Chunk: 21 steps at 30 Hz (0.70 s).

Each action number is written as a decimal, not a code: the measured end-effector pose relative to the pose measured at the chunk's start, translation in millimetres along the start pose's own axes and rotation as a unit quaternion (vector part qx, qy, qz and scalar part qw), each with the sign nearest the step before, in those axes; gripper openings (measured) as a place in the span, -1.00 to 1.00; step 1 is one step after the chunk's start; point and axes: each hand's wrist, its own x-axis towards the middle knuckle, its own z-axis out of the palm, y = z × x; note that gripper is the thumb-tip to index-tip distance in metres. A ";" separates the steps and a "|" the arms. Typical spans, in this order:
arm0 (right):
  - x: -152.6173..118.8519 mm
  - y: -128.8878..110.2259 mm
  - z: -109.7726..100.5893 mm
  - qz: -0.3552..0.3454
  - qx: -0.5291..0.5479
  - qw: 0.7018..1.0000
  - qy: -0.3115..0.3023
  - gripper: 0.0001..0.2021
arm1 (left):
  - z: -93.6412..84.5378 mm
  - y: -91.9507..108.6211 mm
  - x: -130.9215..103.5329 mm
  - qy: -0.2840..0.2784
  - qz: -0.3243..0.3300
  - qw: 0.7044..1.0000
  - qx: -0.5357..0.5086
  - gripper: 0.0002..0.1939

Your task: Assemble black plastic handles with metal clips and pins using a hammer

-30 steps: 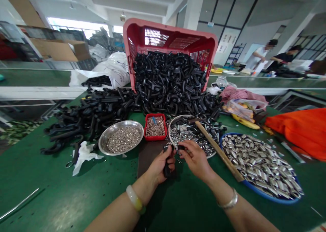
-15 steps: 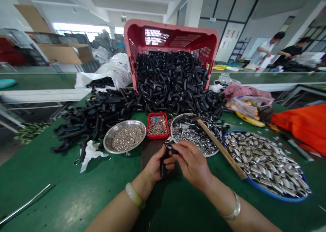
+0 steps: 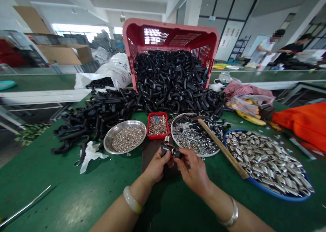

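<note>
My left hand [image 3: 156, 165] is closed around a black plastic part [image 3: 165, 148], above a dark board [image 3: 150, 154]. A metal coil [image 3: 166, 140] shows at that part's upper end. The fingers of my right hand [image 3: 192, 165] pinch a small black knob [image 3: 178, 153] against the right side of the black part, with a bit of shiny metal between the two. Just beyond my hands sit a red box [image 3: 158, 136] of small pins, a steel bowl [image 3: 107, 144] of tiny metal pieces and a white-rimmed tray [image 3: 174, 137] of screws and rings.
Black parts spill from a tilted red crate [image 3: 170, 24]. At right, a hammer [image 3: 221, 147] leans over the tray beside a blue-rimmed basin [image 3: 275, 195] of metal coils. A metal rod [image 3: 28, 203] lies left. Two people work at the far right.
The black part in my left hand has tipped, and its metal coil now shows at the top. My right hand has shifted slightly right and down with the knob.
</note>
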 end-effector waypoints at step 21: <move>-19.3 4.5 12.6 0.252 0.331 0.910 0.001 -0.84 | 11.9 -1.3 -11.8 0.054 0.020 0.982 0.180 -0.58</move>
